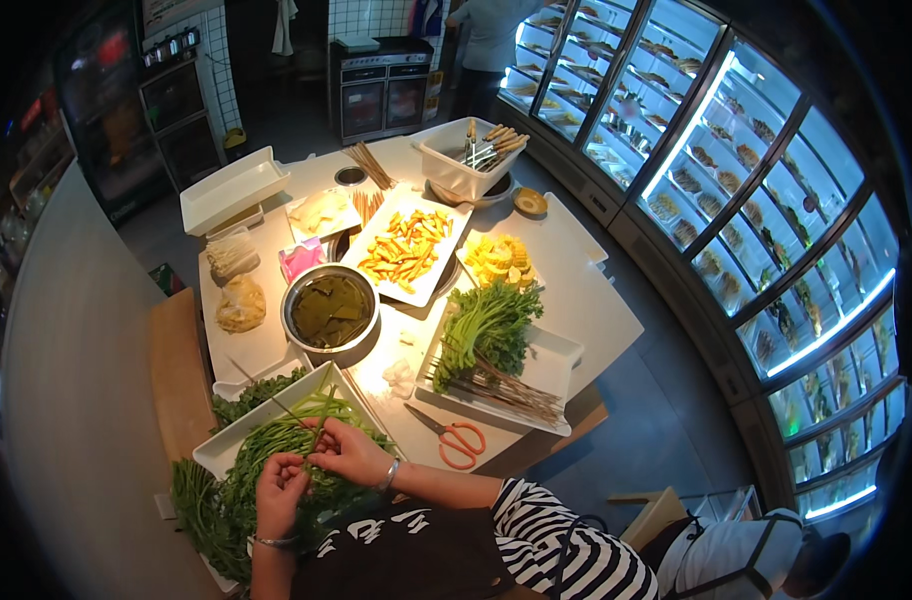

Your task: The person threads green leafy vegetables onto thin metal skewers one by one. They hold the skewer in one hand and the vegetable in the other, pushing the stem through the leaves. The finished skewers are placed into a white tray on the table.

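Observation:
My left hand (282, 487) and my right hand (345, 450) are close together above a white tray (214, 456) heaped with leafy green stems (257, 454). Between my fingers are a thin skewer (279, 403) and green stems (325, 412); which hand grips which is partly hidden. Beyond them stands a steel bowl (334, 307) of dark green sheets in liquid. Orange-handled scissors (452, 439) lie to the right, below a second white tray (553, 360) holding skewered greens (486, 322) with their sticks pointing to the lower right.
A tray of cut yellow-orange pieces (407, 251), corn pieces (498, 259), bagged food (240, 304) and a tub of wooden-handled tools (463, 161) occupy the table. Lit display refrigerators (696, 165) line the right. One person (489, 37) stands at the back, another (748, 555) at lower right.

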`<state>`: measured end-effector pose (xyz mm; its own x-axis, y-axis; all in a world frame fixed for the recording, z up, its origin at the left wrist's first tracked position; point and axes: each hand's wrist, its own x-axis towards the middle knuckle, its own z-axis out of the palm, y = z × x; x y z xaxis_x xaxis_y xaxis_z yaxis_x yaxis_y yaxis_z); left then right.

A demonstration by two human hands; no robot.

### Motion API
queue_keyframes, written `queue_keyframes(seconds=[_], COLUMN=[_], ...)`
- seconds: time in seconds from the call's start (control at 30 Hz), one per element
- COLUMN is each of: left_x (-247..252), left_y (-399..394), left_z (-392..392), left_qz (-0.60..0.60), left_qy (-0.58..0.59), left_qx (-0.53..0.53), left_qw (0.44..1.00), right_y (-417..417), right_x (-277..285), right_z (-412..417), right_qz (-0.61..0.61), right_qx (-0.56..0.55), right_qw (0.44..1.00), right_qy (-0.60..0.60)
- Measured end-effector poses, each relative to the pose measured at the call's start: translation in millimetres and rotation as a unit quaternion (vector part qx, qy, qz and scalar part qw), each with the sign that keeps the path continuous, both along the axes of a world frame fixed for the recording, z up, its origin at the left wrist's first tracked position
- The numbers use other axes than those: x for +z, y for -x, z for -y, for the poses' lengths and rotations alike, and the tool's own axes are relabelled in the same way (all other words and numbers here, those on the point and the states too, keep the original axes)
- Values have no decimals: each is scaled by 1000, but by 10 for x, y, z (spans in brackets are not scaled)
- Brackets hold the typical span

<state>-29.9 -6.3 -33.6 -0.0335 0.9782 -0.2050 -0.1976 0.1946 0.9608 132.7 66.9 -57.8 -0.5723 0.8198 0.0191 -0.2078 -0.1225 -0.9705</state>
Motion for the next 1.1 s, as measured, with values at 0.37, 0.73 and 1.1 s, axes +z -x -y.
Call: queue_keyframes(seconds=[0.37, 0.73, 1.1], left_x=[-6, -86, -5], left_y=[274, 463, 142], left_z=[157, 233, -26], left_qz=[-14, 17, 188], left_qy=[8, -28, -21], left_qx=[42, 170, 120], left_qw=[999, 985, 975], right_y=[-79, -194, -109], right_x=[96, -275, 149], right_z=[-162, -189, -65], right_qz=[-28, 91, 51], right_qx=[-50, -16, -53], right_qw=[997, 995, 996], right_qy=[52, -42, -58])
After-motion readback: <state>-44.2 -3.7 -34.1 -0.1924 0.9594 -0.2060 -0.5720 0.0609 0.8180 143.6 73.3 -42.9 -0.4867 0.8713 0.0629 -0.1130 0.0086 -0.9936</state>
